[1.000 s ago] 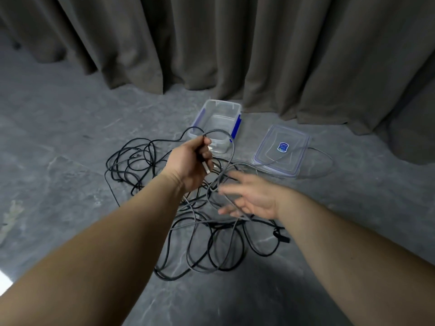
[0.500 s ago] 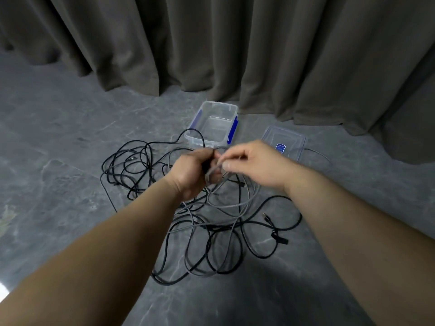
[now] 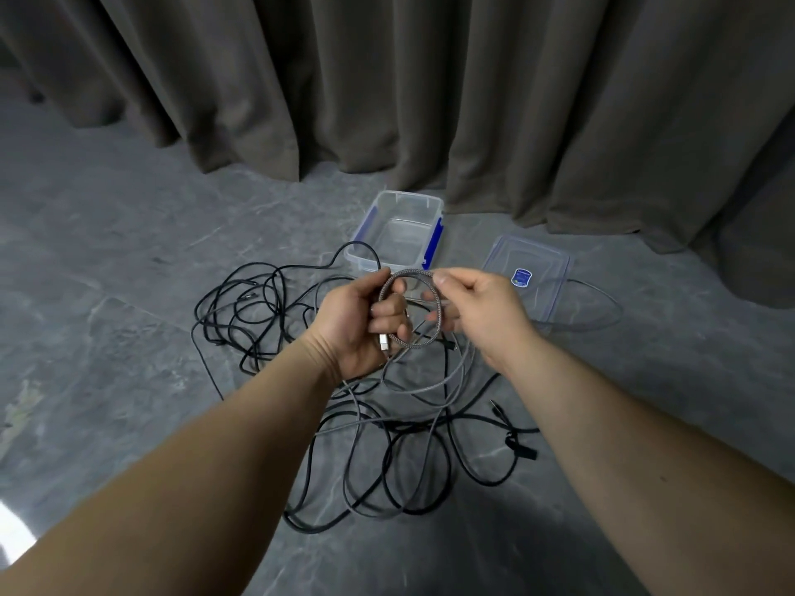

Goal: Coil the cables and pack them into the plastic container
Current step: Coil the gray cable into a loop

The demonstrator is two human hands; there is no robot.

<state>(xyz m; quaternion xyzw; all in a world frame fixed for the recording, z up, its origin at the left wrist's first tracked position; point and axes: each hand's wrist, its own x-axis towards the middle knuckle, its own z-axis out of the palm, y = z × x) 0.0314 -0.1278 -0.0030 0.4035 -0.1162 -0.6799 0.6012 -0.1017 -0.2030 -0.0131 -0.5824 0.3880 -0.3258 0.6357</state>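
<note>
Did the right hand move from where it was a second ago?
Yes. The right hand rose from over the cable pile, toward the container, and now pinches the grey cable.

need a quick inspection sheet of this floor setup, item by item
surface: grey stone floor, nothing else under the work.
job's things: clear plastic container open and empty; its lid lies flat to the right of it.
clutter: nothing seen.
hands: left hand grips a small loop of grey braided cable; right hand pinches the top of that loop.
cables: black cables lie tangled on the floor, none in the container.
surroundings: brown curtain hangs behind.
</note>
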